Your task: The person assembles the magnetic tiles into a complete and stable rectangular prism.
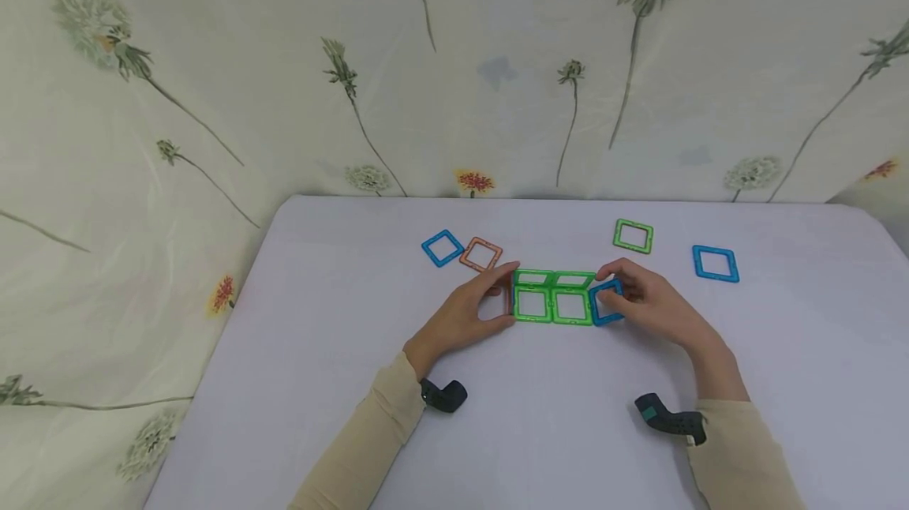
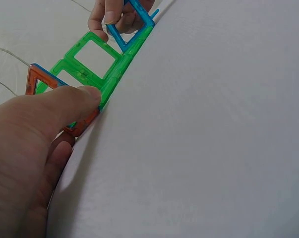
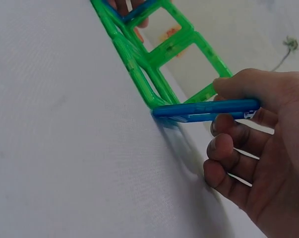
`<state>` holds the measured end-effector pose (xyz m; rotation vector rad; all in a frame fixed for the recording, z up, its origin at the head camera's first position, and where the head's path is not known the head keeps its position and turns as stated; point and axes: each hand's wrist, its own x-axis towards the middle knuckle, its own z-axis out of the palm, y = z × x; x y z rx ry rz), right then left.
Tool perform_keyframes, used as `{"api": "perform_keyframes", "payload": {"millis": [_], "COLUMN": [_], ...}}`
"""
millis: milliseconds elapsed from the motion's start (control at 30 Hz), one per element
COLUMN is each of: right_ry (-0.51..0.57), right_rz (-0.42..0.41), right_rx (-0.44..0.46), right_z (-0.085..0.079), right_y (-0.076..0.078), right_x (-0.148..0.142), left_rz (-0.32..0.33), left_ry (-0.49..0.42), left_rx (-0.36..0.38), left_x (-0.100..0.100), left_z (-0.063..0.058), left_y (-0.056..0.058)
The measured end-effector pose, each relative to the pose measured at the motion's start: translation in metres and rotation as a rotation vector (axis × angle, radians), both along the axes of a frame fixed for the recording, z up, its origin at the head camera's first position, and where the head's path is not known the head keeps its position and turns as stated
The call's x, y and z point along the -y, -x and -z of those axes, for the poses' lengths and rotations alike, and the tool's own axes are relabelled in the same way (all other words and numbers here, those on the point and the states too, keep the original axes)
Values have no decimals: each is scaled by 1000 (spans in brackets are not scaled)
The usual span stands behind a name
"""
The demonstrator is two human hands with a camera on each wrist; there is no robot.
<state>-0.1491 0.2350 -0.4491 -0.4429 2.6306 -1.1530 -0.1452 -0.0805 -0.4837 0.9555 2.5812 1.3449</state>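
Several green magnetic tiles [image 1: 551, 306], open square frames, are joined in a block on the white table, with some standing upright in the wrist views. My left hand [image 1: 469, 305] grips the block's left end, thumb on the near side and fingers behind. An orange tile [image 2: 32, 82] with a blue edge beside it stands at that end, partly covered by the hand. At the opposite end, my right hand [image 1: 653, 305] pinches a blue tile [image 3: 204, 108] between thumb and fingers. One side of this blue tile meets the green block's corner.
Behind my left hand lie a blue tile [image 1: 434, 238] and an orange tile [image 1: 489, 245], close together. A green tile [image 1: 634, 223] and another blue tile [image 1: 716, 278] lie at the back right. The table's far edge [image 1: 554, 199] meets a flower-patterned cloth [image 1: 497, 123].
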Motion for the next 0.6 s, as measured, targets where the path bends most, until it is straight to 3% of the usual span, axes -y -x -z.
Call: {"api": "perform_keyframes", "payload": {"millis": [600], "right_ry": [-8], "right_rz": [20], "right_rx": [3], "right_z": [1], "right_y": [2], "right_x": [4], "left_rz": [13], "left_ry": [-10], "left_rx": [-1], "left_x": [0], "left_z": [-1], "left_y": [1]}}
